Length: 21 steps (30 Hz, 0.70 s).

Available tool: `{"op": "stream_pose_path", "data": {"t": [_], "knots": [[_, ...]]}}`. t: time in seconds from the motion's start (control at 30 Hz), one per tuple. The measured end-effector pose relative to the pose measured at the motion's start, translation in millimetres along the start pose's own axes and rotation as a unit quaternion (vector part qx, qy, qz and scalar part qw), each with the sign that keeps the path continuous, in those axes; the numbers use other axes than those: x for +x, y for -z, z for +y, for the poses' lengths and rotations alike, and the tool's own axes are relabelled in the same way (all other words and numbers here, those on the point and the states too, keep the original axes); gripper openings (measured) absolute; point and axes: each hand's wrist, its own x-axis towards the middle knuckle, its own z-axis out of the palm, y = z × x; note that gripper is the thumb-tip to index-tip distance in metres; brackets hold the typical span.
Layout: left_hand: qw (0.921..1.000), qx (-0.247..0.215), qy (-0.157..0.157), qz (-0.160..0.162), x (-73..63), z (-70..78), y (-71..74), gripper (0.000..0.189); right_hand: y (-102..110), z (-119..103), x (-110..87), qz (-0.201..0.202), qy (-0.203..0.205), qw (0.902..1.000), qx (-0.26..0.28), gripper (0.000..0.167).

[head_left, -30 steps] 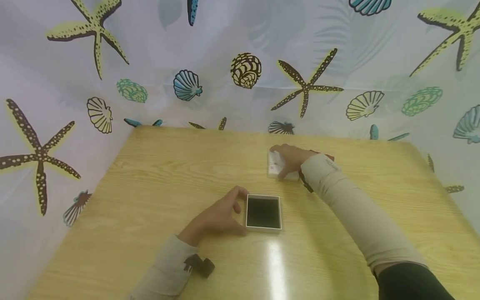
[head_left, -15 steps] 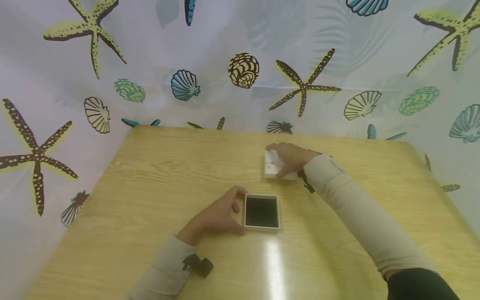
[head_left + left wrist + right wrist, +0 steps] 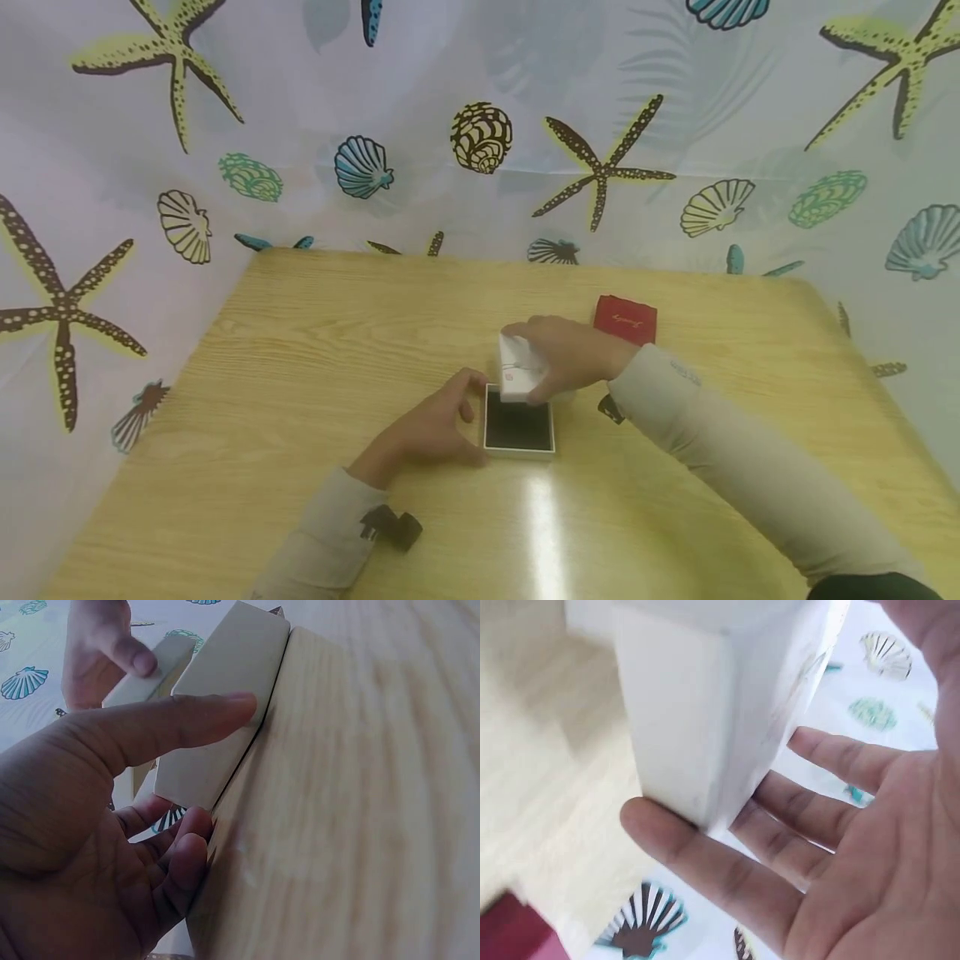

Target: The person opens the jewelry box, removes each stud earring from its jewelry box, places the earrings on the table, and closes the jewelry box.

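A shallow white box base (image 3: 518,427) with a black inside lies on the wooden table (image 3: 300,350). My left hand (image 3: 468,417) holds its left side, thumb at the near corner and forefinger at the far one. In the left wrist view the thumb (image 3: 187,724) lies along the box wall (image 3: 225,720). My right hand (image 3: 542,364) grips a white lid (image 3: 513,373) with a small red mark, held just above the far edge of the base. The right wrist view shows the lid (image 3: 705,697) close up between my fingers (image 3: 720,877).
A small red box (image 3: 625,319) with gold script lies behind my right hand; it shows as a red corner (image 3: 510,934) in the right wrist view. A curtain (image 3: 480,133) printed with shells and starfish closes in the table's back and sides.
My right hand has lifted the white lid off the far table and carried it nearer and leftward over the box base, uncovering the red box. The left hand has stayed on the base.
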Motion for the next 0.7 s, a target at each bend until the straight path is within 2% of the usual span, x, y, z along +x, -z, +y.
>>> {"op": "stream_pose_path", "data": {"t": [0.17,0.33,0.7], "knots": [[1.0000,0.006,-0.006,0.002,1.4,-0.1,0.1,0.088,-13,-18,-11.7,-0.005,0.006,0.9999,0.013,0.074],[0.9998,0.016,-0.005,0.007,2.0,-0.2,-0.6,0.090,-25,-30,-20.6,0.015,0.014,0.9996,0.021,0.071],[0.9997,0.022,-0.002,0.004,3.4,1.3,-0.5,0.096,-39,-37,-28.6,0.041,0.006,0.9991,-0.009,0.079]]}}
